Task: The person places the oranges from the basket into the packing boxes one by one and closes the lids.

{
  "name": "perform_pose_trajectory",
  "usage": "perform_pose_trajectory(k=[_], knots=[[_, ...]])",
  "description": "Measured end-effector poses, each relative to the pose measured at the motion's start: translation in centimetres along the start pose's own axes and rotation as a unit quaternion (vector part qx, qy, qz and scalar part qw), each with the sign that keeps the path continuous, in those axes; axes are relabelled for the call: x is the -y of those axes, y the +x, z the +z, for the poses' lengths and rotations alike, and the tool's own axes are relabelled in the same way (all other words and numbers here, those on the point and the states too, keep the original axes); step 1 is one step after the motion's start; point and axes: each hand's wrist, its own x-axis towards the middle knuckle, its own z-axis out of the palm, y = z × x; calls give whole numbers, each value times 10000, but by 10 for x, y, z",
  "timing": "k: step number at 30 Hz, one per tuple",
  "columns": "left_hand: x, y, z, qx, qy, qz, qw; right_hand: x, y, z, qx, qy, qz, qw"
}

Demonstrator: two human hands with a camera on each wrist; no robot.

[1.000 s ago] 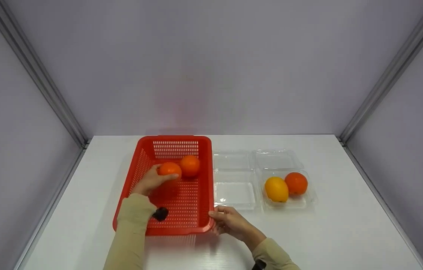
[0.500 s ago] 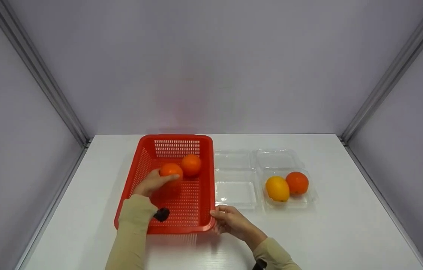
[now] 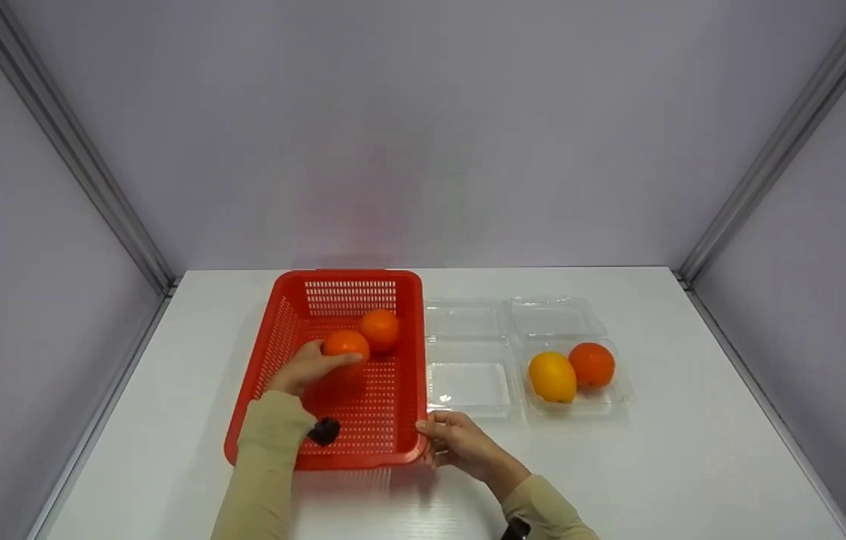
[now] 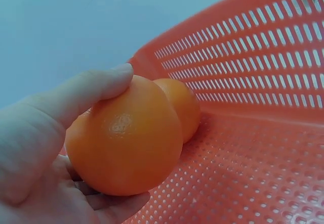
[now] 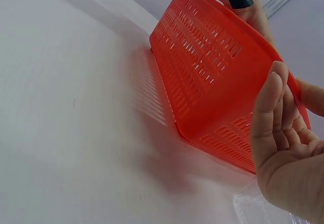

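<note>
My left fingers (image 4: 126,207) grip an orange (image 3: 348,343), a second orange (image 3: 381,328) at its two o'clock, my right fingers (image 5: 267,95) pinching the basket rim (image 3: 420,390) at four o'clock.

Free way toward five o'clock
From the held round orange fruit (image 3: 348,346), a second orange fruit (image 3: 381,328) blocks two o'clock; the perforated red plastic basket (image 3: 413,367) walls off three.

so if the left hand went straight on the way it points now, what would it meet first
The left hand would probably bring its held orange against the other orange, which sits just beyond it in the red basket; whether the two touch is unclear.
</note>
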Motion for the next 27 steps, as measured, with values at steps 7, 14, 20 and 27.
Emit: perform_pose_trajectory(k=[7, 14, 20, 27], knots=[[-4, 1, 3, 121, -137, 67, 9998, -1, 0, 1, -54, -44, -76, 9999], [-6, -2, 4, 126, -139, 38, 9998, 0, -1, 2, -61, -80, -82, 9999], [-7, -2, 7, 135, -115, 146, 9997, 0, -1, 2, -44, -76, -48, 9999], [-7, -3, 8, 158, -108, 214, 9996, 0, -1, 3, -81, -65, -19, 9999]])
